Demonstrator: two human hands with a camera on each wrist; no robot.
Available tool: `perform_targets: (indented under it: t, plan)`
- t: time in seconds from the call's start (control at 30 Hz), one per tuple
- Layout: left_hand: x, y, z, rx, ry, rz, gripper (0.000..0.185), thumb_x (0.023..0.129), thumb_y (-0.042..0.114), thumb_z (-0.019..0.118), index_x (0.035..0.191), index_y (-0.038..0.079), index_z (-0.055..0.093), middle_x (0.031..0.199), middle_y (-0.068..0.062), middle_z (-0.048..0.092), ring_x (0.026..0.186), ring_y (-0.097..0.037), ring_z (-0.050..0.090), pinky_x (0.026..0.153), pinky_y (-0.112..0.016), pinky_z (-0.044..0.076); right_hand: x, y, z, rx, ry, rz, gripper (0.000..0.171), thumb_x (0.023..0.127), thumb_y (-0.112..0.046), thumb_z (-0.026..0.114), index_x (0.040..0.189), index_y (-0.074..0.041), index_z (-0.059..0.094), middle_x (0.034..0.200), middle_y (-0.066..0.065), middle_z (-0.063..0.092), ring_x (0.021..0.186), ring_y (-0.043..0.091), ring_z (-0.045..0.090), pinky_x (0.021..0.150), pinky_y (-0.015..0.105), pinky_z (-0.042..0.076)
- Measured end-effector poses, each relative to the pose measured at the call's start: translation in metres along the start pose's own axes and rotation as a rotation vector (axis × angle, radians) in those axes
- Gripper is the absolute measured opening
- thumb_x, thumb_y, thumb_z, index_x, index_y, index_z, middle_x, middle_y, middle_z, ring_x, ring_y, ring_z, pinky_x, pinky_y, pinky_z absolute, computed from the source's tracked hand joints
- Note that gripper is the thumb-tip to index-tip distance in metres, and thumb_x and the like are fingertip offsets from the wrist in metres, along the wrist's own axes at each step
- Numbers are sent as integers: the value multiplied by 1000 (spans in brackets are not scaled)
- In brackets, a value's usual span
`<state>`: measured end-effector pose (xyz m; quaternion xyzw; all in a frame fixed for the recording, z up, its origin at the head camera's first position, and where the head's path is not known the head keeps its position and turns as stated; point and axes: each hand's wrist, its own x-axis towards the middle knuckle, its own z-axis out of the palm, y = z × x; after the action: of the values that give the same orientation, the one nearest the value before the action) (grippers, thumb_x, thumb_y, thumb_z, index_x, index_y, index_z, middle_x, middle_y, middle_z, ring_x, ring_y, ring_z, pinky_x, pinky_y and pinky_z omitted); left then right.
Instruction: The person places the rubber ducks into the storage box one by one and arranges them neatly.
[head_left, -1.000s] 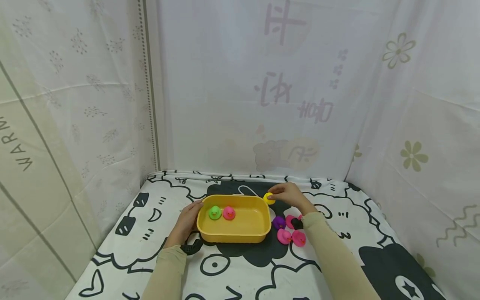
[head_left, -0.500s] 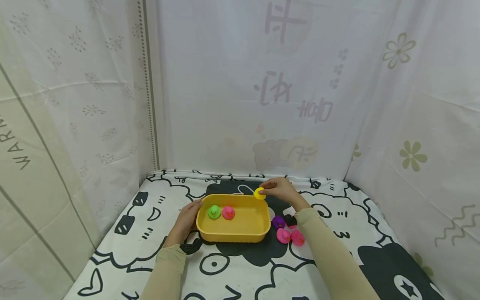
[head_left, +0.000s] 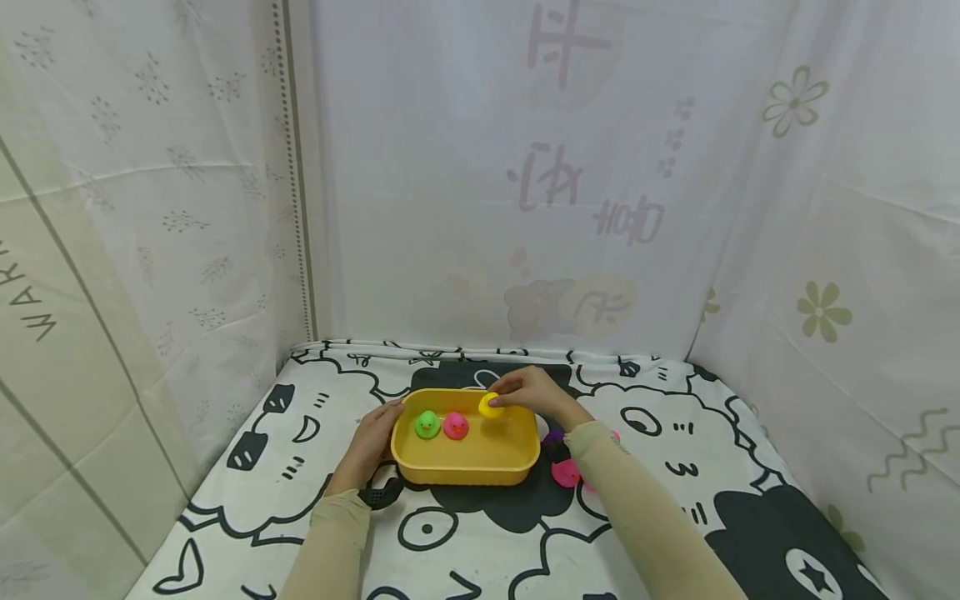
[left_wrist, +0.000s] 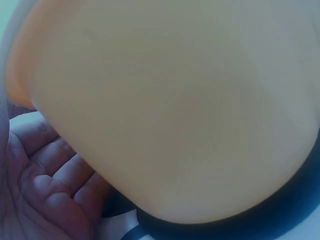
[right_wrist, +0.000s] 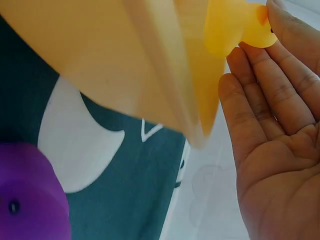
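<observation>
1. At far left, the left hand (head_left: 377,435) rests against the left outer wall of the yellow tub (head_left: 466,477); the left wrist view shows its fingers (left_wrist: 55,175) lying relaxed and slightly bent along the wall, not clamped on it
2. The tub sits on a bench covered with a black-and-white cartoon cloth (head_left: 465,542), inside pale printed curtains (head_left: 480,167)
3. Inside the tub, a green duck (head_left: 427,424) and a pink duck (head_left: 454,425) sit side by side near the left end
4. Just right of them, the yellow duck (head_left: 491,406) is held above the tub's interior, near its far rim, pinched at the fingertips of the right hand (head_left: 529,391); the right wrist view shows the duck (right_wrist: 235,27) against the fingertips (right_wrist: 280,30), palm open below
5. Right of the tub, a purple duck (right_wrist: 30,195) and another pink duck (head_left: 566,473) lie on the cloth, partly hidden behind the right sleeve (head_left: 637,517)
</observation>
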<state>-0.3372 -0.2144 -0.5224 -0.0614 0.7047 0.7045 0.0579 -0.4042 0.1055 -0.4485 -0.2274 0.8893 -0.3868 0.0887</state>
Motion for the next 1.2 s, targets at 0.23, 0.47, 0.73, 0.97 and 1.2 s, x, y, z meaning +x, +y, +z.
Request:
perform_targets:
  t: [0.23, 0.47, 0.73, 0.97, 1.2]
  plan:
    - [0, 0, 0, -4, -8, 2, 57, 104, 44, 48, 151, 12, 43, 142, -18, 54, 101, -25, 65, 76, -34, 58, 5, -2, 12, -71, -78, -13, 38, 84, -43, 81, 113, -19, 77, 106, -7, 75, 101, 12, 68, 93, 36, 55]
    - [0, 1, 0, 2, 1, -1, 58, 104, 44, 49, 152, 12, 42, 146, -17, 51, 107, -25, 63, 78, -34, 58, 4, -3, 18, -82, -118, 20, 33, 84, -35, 82, 113, -19, 77, 105, -6, 74, 99, 14, 68, 92, 36, 56]
    - [1, 0, 0, -1, -6, 3, 59, 104, 44, 49, 152, 12, 42, 148, -17, 50, 108, -24, 63, 79, -34, 58, 7, -3, 27, -172, -129, -23, 30, 84, -29, 83, 110, -15, 78, 99, -6, 75, 91, 9, 67, 86, 28, 56]
    - [2, -1, -1, -6, -9, 3, 60, 103, 46, 50, 152, 11, 42, 147, -18, 50, 106, -25, 64, 78, -35, 58, 5, -7, 29, -201, -141, -18, 30, 85, -25, 83, 113, -15, 77, 103, -4, 74, 94, 12, 66, 90, 31, 56]
    - [2, -2, -1, -11, -7, 7, 59, 103, 45, 50, 151, 11, 43, 146, -18, 51, 105, -25, 65, 78, -35, 58, 5, -6, 29, -201, -135, -25, 31, 85, -26, 82, 113, -14, 77, 104, -4, 74, 96, 13, 66, 91, 33, 55]
